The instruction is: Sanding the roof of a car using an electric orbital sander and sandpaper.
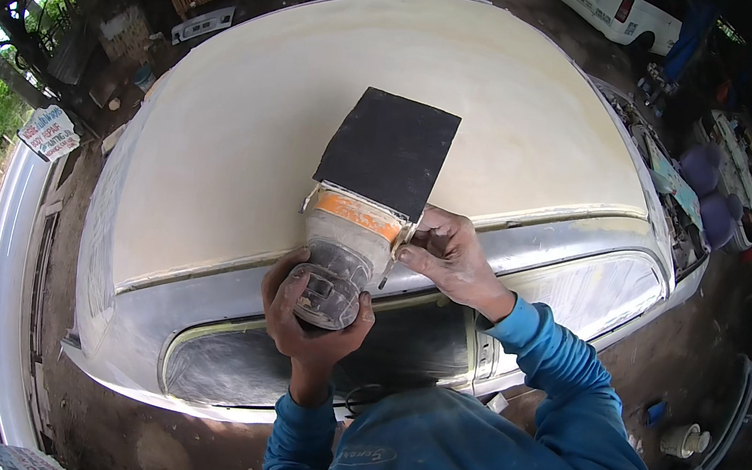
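The electric sander (pixel 352 232) is being held tilted up above the near edge of the car roof (pixel 248 121), with its dark rectangular sanding pad (pixel 390 150) being turned toward the camera. The rounded grey motor housing is being gripped from below by the left hand (pixel 307 317), fingers wrapped closed around it. The right hand (pixel 449 260) is being pressed against the right edge of the orange base plate, fingers pinched closed on the pad clamp. Both forearms are being covered by blue sleeves (pixel 558 376). The roof is being shown coated in pale filler. Below its near edge, the sanded grey window frame (pixel 214 361) is being shown. A white van (pixel 619 10) is being shown beyond the far right corner.
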`<state>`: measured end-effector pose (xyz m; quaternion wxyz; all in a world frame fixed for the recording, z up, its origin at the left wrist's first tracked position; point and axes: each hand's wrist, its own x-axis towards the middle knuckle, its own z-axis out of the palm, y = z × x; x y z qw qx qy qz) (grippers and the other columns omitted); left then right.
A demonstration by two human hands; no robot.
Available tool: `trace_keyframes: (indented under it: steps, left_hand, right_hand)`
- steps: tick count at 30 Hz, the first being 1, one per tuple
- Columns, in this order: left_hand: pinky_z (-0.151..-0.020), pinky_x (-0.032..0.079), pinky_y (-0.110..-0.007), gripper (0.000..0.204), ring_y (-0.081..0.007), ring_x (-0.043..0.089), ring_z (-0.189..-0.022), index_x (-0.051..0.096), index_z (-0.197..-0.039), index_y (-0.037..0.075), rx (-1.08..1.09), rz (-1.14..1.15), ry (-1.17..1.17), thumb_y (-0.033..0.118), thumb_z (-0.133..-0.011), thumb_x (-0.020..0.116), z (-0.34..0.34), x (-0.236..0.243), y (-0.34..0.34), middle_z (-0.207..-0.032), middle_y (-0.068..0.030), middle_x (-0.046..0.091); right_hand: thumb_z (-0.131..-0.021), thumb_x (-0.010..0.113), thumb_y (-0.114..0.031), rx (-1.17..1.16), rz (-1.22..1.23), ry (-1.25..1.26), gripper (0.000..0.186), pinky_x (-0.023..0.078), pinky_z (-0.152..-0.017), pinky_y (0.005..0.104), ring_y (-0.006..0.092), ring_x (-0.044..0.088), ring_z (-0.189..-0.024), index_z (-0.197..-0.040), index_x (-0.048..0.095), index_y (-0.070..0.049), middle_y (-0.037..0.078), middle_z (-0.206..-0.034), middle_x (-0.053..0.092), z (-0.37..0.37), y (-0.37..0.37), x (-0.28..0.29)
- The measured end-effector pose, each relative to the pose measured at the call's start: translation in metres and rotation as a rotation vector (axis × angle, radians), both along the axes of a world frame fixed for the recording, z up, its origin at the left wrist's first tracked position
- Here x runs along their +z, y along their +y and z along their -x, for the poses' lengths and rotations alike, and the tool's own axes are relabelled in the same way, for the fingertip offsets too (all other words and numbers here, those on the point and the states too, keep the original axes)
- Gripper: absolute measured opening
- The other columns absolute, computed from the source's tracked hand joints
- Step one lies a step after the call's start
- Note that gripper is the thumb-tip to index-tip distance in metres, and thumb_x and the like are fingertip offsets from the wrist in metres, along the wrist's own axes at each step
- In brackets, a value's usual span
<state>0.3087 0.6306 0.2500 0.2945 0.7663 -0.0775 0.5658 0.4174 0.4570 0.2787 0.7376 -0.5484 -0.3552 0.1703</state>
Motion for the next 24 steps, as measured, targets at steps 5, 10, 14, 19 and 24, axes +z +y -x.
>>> trace_keyframes:
  steps: [5,10,14,19,24]
  left_hand:
    - [-0.089,0.054,-0.048,0.071,-0.0370,0.060,-0.108,0.045,-0.127,0.008,-0.006,0.027,-0.031,0.014,-0.066,0.082,-0.003,-0.001,0.000,-0.122,-0.0209,0.057]
    - [-0.089,0.055,-0.048,0.072,-0.0372,0.060,-0.108,0.045,-0.126,0.007,0.046,0.040,-0.016,0.014,-0.065,0.082,0.000,0.001,-0.003,-0.121,-0.0211,0.056]
    - [-0.088,0.055,-0.048,0.073,-0.0368,0.061,-0.107,0.046,-0.126,0.007,0.056,0.011,0.026,0.013,-0.063,0.083,0.001,0.003,-0.007,-0.120,-0.0205,0.057]
    - [-0.089,0.055,-0.047,0.074,-0.0367,0.061,-0.107,0.047,-0.126,0.007,0.062,0.019,0.044,0.012,-0.062,0.083,0.002,0.006,-0.010,-0.119,-0.0202,0.058]
    - [-0.091,0.054,-0.048,0.072,-0.0370,0.061,-0.107,0.049,-0.124,0.006,0.052,0.038,0.010,0.012,-0.061,0.083,0.000,0.009,-0.010,-0.118,-0.0202,0.059]
  right_hand:
    - [-0.093,0.069,-0.005,-0.047,-0.012,0.023,0.030,0.049,-0.084,0.0244,0.0056,0.058,-0.095,-0.121,0.062,0.002,0.002,-0.107,0.066,0.009,0.013,0.009]
    - [-0.093,0.068,-0.007,-0.033,0.020,0.031,0.038,0.047,-0.087,0.0252,0.0066,0.058,-0.098,-0.128,0.058,0.001,0.003,-0.109,0.066,0.010,0.013,0.005]
    - [-0.092,0.067,-0.005,-0.109,-0.052,0.009,0.036,0.047,-0.083,0.0263,0.0078,0.056,-0.097,-0.125,0.056,0.003,0.003,-0.108,0.062,0.011,0.016,-0.009]
    - [-0.097,0.057,-0.007,-0.119,0.058,-0.181,0.048,0.046,-0.091,0.0282,0.0106,0.055,-0.104,-0.141,0.042,0.002,0.007,-0.119,0.059,0.006,0.007,-0.020]
    - [-0.095,0.059,-0.007,-0.180,0.122,-0.173,0.048,0.047,-0.085,0.0297,0.0119,0.054,-0.097,-0.139,0.043,0.005,0.009,-0.110,0.060,0.007,0.005,-0.020]
